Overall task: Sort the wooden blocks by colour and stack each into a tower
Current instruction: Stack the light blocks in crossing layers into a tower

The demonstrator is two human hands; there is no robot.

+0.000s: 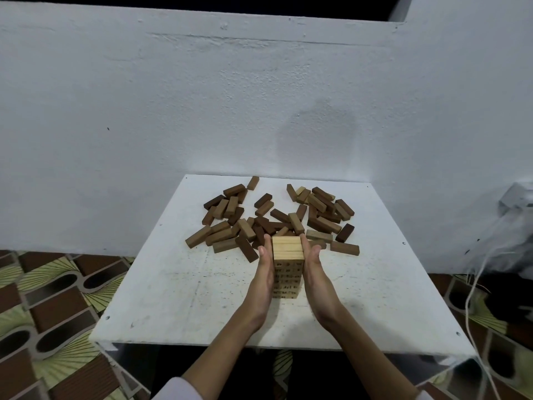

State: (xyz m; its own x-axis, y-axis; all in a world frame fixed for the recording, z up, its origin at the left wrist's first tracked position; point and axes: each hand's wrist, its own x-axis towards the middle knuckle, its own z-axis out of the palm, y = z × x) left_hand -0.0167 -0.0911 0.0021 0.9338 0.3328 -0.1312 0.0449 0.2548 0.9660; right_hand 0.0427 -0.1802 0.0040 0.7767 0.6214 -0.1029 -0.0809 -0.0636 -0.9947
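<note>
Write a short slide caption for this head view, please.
Both hands, left and right, steady a pale block tower before loose brown blocks on a white table.

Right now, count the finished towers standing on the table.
1. A light wooden tower stands near the middle of the white table, between the left hand and right hand. Behind it, the brown blocks lie loose, unstacked.

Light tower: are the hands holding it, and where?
Both flat palms flank the light tower: left hand, right hand against opposite sides. No curled grip.
</note>
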